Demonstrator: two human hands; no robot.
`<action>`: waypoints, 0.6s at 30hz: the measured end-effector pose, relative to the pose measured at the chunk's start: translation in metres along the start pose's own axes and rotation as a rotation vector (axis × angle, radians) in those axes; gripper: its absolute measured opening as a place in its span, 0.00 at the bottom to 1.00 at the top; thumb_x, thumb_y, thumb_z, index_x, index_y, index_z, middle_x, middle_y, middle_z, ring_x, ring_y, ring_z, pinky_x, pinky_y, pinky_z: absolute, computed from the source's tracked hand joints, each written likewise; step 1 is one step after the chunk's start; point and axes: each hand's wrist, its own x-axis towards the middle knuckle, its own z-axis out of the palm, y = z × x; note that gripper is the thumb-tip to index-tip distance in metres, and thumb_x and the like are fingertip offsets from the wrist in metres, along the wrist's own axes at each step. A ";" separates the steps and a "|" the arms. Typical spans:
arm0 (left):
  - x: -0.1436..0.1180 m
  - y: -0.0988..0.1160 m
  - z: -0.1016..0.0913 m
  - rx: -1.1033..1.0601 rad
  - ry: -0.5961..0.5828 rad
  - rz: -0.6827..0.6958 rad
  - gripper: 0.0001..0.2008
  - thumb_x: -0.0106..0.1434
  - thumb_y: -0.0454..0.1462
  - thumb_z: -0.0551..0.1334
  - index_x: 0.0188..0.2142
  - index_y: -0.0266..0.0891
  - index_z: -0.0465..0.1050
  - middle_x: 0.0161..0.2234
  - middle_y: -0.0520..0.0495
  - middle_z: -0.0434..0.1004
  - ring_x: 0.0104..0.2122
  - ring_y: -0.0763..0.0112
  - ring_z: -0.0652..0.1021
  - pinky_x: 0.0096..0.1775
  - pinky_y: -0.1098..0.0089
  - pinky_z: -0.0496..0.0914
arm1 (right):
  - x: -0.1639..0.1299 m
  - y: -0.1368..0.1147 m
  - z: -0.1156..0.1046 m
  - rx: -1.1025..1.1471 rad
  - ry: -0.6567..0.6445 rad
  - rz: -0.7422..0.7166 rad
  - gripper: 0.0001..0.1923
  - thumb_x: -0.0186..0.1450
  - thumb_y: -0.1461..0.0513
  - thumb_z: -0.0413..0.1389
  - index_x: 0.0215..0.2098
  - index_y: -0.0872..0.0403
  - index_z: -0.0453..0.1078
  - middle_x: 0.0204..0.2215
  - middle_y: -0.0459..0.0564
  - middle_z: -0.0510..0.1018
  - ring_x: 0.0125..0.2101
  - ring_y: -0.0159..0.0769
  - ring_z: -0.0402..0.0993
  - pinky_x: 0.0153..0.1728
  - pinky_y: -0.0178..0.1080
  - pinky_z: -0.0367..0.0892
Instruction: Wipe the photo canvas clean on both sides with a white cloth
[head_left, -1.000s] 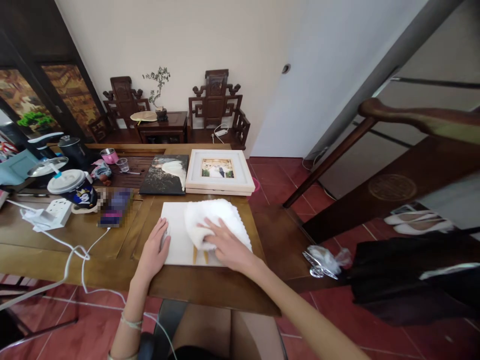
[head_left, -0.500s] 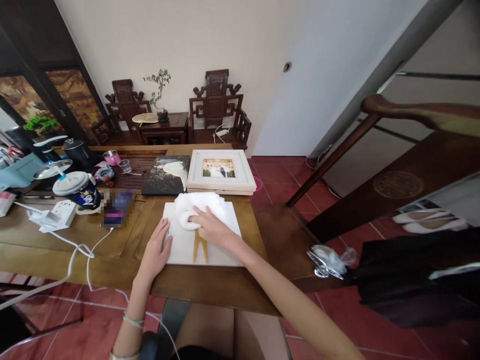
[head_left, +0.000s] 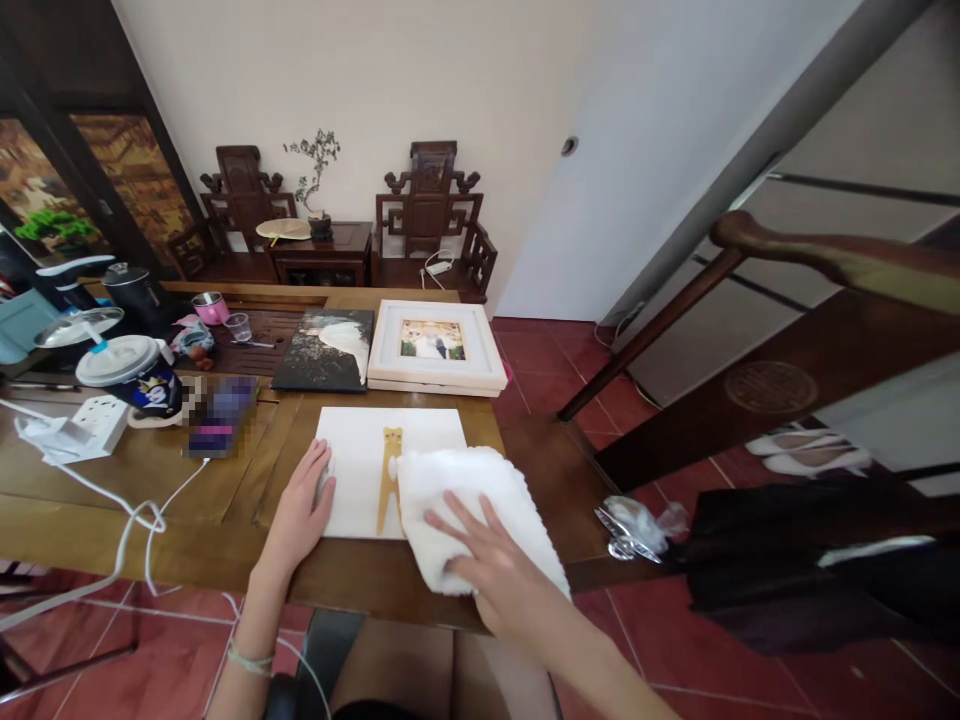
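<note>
A white flat board (head_left: 349, 430) lies near the table's front edge. On it is a yellow-tan, two-legged flat piece (head_left: 391, 455) with small ears at its top; its right leg is partly covered. My left hand (head_left: 300, 505) rests along the board's left edge, fingers stretched out, steadying nothing else. A fluffy white cloth (head_left: 517, 505) spreads over the board's lower right corner and hangs past the table's front edge. My right hand (head_left: 495, 565) has the cloth under its spread fingers, with the thumb pressed into a fold.
Behind the board lie a dark picture panel (head_left: 326, 352) and a white-framed photo (head_left: 382, 350). To the left are a phone (head_left: 221, 425), a power strip (head_left: 97, 425) with loose cables and a lidded cup (head_left: 146, 385). A wooden chair (head_left: 750, 370) stands at right.
My right hand has drawn the cloth from the board's top toward the lower right, and the cloth has spread out. The tan piece's top is uncovered. My left hand keeps its place at the board's edge.
</note>
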 end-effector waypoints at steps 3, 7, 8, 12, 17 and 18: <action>0.000 -0.001 0.000 0.003 0.003 0.009 0.23 0.69 0.40 0.51 0.60 0.34 0.63 0.64 0.37 0.60 0.65 0.60 0.58 0.65 0.55 0.54 | 0.006 0.002 -0.009 0.039 -0.045 -0.006 0.28 0.47 0.79 0.42 0.37 0.56 0.74 0.64 0.51 0.61 0.67 0.49 0.40 0.63 0.65 0.41; 0.000 -0.001 0.001 0.004 0.010 0.021 0.23 0.69 0.40 0.51 0.60 0.34 0.63 0.64 0.36 0.61 0.65 0.60 0.59 0.64 0.54 0.54 | 0.043 0.031 -0.015 0.011 0.029 0.075 0.29 0.47 0.78 0.44 0.41 0.57 0.74 0.64 0.52 0.60 0.67 0.49 0.42 0.64 0.62 0.41; 0.000 -0.002 0.001 0.002 0.015 0.021 0.22 0.69 0.40 0.51 0.60 0.35 0.64 0.64 0.37 0.61 0.65 0.60 0.59 0.64 0.54 0.55 | 0.055 0.038 -0.015 -0.006 0.058 0.099 0.29 0.48 0.78 0.44 0.43 0.58 0.74 0.64 0.53 0.60 0.67 0.50 0.41 0.64 0.63 0.39; -0.001 -0.001 0.001 -0.008 0.022 0.011 0.22 0.69 0.40 0.52 0.60 0.34 0.64 0.64 0.36 0.61 0.65 0.60 0.59 0.64 0.54 0.55 | 0.090 0.054 -0.010 -0.041 0.135 0.152 0.30 0.50 0.78 0.44 0.47 0.61 0.72 0.64 0.59 0.60 0.67 0.56 0.40 0.62 0.67 0.37; -0.001 -0.001 0.000 0.004 0.014 0.008 0.23 0.69 0.41 0.51 0.59 0.31 0.64 0.63 0.34 0.61 0.65 0.60 0.60 0.64 0.55 0.54 | 0.083 0.042 -0.004 -0.065 0.151 0.148 0.30 0.49 0.78 0.45 0.47 0.61 0.73 0.64 0.59 0.60 0.66 0.58 0.40 0.62 0.68 0.37; -0.001 -0.001 0.000 0.006 0.013 0.009 0.23 0.69 0.41 0.51 0.59 0.31 0.64 0.63 0.35 0.61 0.65 0.60 0.60 0.64 0.54 0.54 | 0.075 0.036 -0.002 -0.069 0.144 0.140 0.30 0.49 0.78 0.45 0.46 0.60 0.73 0.64 0.58 0.60 0.66 0.58 0.40 0.62 0.68 0.37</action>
